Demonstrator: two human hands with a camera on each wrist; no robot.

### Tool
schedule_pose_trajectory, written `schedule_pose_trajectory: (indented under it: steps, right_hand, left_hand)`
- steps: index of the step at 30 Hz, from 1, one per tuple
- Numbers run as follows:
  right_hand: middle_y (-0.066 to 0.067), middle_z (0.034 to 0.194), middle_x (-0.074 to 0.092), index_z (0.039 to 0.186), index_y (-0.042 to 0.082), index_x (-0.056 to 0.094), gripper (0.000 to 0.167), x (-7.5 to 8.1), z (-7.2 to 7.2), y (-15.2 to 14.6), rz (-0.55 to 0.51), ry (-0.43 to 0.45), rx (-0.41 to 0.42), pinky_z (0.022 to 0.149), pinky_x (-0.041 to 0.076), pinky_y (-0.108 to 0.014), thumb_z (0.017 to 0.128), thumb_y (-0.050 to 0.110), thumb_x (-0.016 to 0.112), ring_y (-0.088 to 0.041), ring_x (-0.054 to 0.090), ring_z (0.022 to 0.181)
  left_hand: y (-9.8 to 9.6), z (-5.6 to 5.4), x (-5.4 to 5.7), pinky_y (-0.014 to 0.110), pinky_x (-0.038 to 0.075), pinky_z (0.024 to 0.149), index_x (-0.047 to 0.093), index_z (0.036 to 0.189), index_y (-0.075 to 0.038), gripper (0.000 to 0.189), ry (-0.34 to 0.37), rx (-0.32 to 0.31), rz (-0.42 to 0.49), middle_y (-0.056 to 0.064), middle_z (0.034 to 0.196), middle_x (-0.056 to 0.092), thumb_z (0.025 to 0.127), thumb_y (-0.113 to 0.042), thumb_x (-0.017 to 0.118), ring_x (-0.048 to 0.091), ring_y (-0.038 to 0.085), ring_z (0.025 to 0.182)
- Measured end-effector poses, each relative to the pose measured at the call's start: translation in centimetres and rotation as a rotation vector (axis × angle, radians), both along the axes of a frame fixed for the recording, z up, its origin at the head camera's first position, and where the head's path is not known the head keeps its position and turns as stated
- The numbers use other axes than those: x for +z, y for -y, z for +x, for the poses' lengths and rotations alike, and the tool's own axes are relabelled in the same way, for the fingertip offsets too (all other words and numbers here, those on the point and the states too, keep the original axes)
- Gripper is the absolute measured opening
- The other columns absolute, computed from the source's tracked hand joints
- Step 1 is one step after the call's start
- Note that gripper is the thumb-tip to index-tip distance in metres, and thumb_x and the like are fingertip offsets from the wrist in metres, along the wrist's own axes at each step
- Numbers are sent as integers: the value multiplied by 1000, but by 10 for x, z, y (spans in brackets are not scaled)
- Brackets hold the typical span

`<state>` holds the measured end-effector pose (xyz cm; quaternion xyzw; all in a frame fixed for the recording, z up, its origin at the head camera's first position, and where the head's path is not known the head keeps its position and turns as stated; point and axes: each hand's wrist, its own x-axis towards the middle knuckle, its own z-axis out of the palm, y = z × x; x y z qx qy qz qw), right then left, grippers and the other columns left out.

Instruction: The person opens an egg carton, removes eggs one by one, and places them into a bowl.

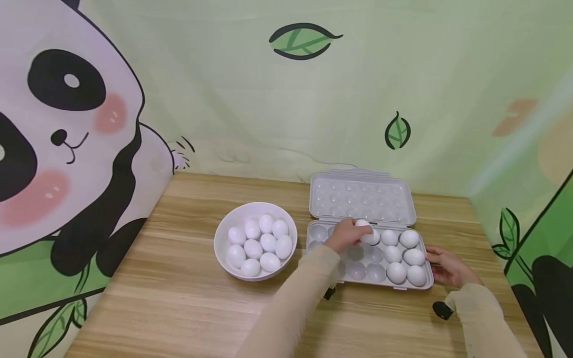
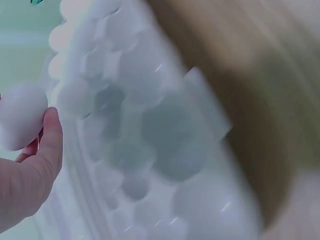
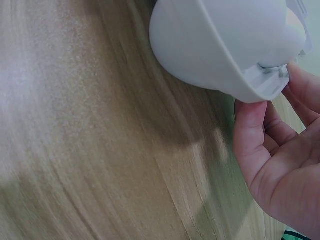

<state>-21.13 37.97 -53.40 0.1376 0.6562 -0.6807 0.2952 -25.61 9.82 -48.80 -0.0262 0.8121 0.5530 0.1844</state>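
Note:
My left hand (image 1: 345, 234) pinches a white egg (image 2: 22, 117) above the back row of a white plastic egg carton (image 1: 366, 285). Right beside that egg, partly behind the fingers, another egg shows in the carton. Eggs (image 1: 392, 254) fill the carton's right-hand columns, while hollows to the left of them hold none. At the carton's right end, my right hand (image 1: 452, 268) grips the rim between thumb and fingers, seen closely in the right wrist view. The carton's lid (image 1: 362, 199) lies folded back, away from me.
Left of the carton stands a white bowl (image 1: 220, 252) with several white eggs (image 1: 253, 248) in it. Both rest on a wood-grain table (image 1: 179, 298). A printed cloth (image 1: 224, 99) with a panda and leaves hangs behind and along the sides.

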Motion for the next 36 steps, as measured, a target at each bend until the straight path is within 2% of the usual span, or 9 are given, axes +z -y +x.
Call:
schedule_pose_trajectory:
  steps: [10, 15, 18, 26, 27, 30, 33, 34, 36]
  right_hand:
    - [10, 80, 59, 82, 37, 55, 16, -1, 1, 1, 6, 6, 2, 65, 48, -24, 86, 22, 56, -6, 56, 73]
    - [9, 79, 58, 82, 37, 55, 17, 0, 1, 1, 23, 7, 1, 65, 48, -24, 87, 21, 54, -7, 55, 72]
    - [9, 79, 58, 81, 37, 55, 18, 0, 1, 2, 26, 8, 3, 65, 48, -24, 87, 20, 53, -7, 55, 72]
    - [10, 78, 57, 81, 38, 55, 18, 1, 0, 1, 24, 4, 16, 65, 48, -24, 86, 22, 55, -6, 55, 72]
    - [10, 78, 57, 81, 39, 55, 17, 1, 0, 1, 27, 5, 17, 65, 48, -24, 86, 22, 55, -6, 55, 72]
    - [10, 78, 58, 81, 38, 55, 17, 2, 0, 1, 28, 11, 11, 65, 48, -24, 86, 22, 55, -6, 55, 72]
    - [10, 78, 58, 81, 37, 55, 17, 2, 0, 2, 28, 18, 1, 65, 48, -25, 86, 21, 55, -7, 55, 72]
    - [10, 78, 58, 82, 37, 55, 17, 1, 0, 1, 20, 17, 1, 65, 48, -25, 86, 21, 55, -7, 55, 72]
    - [9, 78, 58, 82, 37, 55, 17, 1, 0, 1, 20, 21, -3, 65, 48, -25, 86, 21, 55, -7, 56, 72]
  left_hand:
    - [38, -38, 42, 17, 44, 52, 49, 81, -7, 25, -69, -148, -45, 2, 74, 50, 73, -25, 64, 49, 10, 58]
    - [65, -47, 63, 17, 43, 51, 50, 93, -3, 32, -118, -220, -131, 3, 77, 49, 74, -25, 63, 48, 10, 54]
    - [82, -49, 72, 17, 41, 48, 48, 95, 1, 34, -122, -245, -112, 3, 74, 47, 74, -20, 62, 45, 10, 52]
    - [128, -57, 80, 20, 42, 54, 46, 92, 1, 33, -99, -239, -193, 7, 81, 51, 71, -18, 63, 48, 12, 58]
    - [137, -65, 68, 20, 42, 51, 47, 89, -1, 34, -123, -260, -179, 6, 77, 52, 69, -22, 65, 47, 11, 56]
    - [155, -69, 63, 22, 43, 53, 50, 87, -1, 31, -80, -306, -242, 7, 77, 55, 69, -21, 66, 48, 12, 57]
    - [172, -65, 63, 22, 44, 54, 48, 87, -2, 30, -36, -344, -313, 5, 76, 53, 71, -20, 65, 48, 12, 56]
    - [175, -56, 74, 22, 44, 56, 47, 91, -1, 28, 7, -343, -369, 6, 79, 52, 73, -16, 62, 48, 12, 58]
    - [185, -51, 74, 20, 42, 54, 45, 90, -3, 27, 18, -354, -404, 4, 76, 48, 74, -16, 61, 47, 11, 56]
